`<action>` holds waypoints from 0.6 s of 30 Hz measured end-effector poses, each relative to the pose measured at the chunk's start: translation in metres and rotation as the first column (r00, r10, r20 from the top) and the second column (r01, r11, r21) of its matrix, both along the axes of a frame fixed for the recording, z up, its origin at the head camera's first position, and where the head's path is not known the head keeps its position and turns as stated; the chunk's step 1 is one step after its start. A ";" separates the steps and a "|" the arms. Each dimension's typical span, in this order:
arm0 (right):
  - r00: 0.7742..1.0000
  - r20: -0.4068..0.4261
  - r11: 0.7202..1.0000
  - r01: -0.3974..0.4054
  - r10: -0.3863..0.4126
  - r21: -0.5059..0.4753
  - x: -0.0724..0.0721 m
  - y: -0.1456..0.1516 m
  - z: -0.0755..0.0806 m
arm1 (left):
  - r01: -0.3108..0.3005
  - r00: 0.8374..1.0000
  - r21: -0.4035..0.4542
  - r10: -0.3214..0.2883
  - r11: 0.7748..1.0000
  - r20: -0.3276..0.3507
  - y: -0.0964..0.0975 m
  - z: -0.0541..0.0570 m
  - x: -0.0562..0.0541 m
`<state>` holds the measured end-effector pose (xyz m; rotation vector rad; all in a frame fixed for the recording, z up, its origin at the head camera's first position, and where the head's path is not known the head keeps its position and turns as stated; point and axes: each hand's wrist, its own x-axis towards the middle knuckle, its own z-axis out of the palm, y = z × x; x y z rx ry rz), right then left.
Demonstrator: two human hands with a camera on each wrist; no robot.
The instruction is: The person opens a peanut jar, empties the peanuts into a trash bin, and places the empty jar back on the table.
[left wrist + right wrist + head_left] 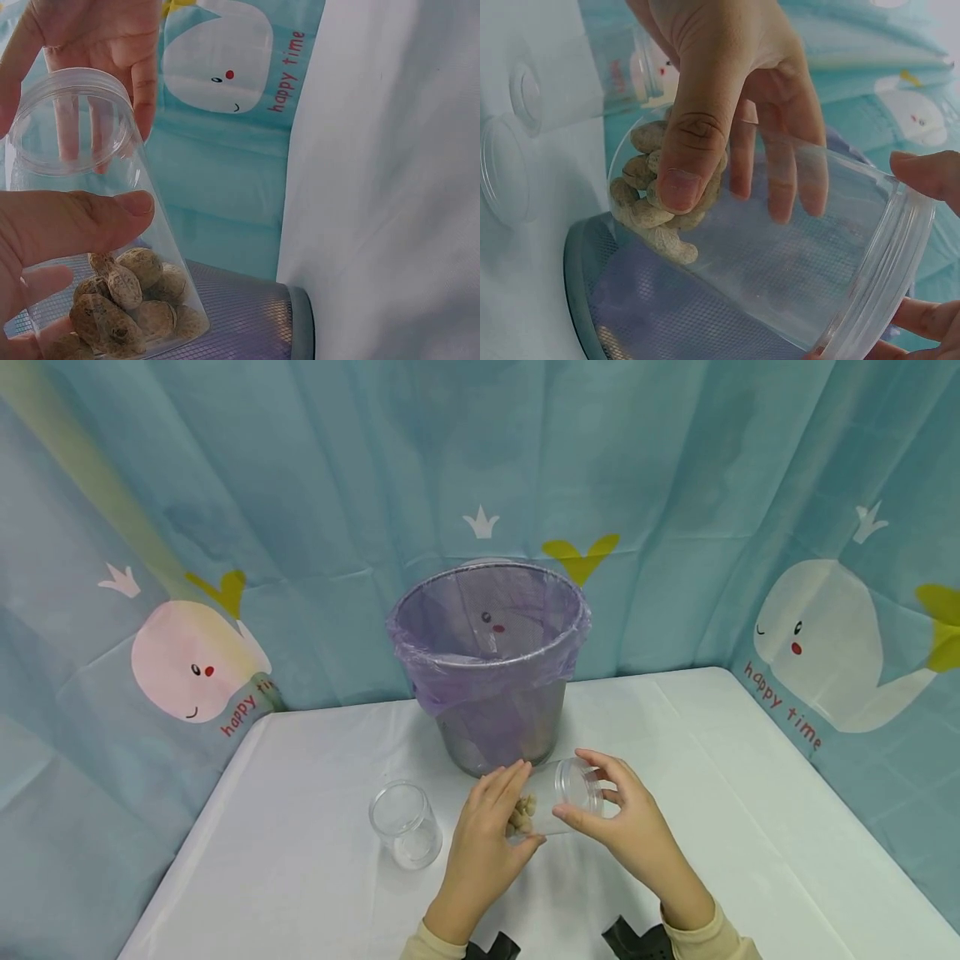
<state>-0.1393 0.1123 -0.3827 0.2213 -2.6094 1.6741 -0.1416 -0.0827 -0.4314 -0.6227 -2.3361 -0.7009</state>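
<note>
A clear plastic jar [551,781] lies tilted on its side between both hands, above the table. Peanuts in their shells [127,307] are gathered at its bottom end, seen through the wall. My left hand [487,831] grips that bottom end, its thumb [694,157] across the jar wall in the right wrist view. At the ridged mouth end, my right hand [626,814] holds the rim between thumb and fingers. A second clear jar [405,827] stands upright on the table to the left, with nothing seen inside it.
Behind the hands stands a mesh bin [502,727] with a purple liner [487,681] folded over its rim. A clear round disc [506,169] lies by the second jar. White cloth covers the table [285,835]; a printed curtain [337,527] hangs around it.
</note>
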 end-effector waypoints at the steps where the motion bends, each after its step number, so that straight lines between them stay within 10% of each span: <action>1: 1.000 -0.001 1.000 -0.001 0.001 -0.001 0.000 0.000 0.000 | -0.001 1.000 0.000 0.001 1.000 0.000 0.000 0.000 0.000; 18: 0.999 0.038 0.999 0.037 -0.038 0.031 -0.002 -0.001 0.000 | -0.010 1.000 -0.004 0.010 1.000 -0.005 0.000 -0.001 0.000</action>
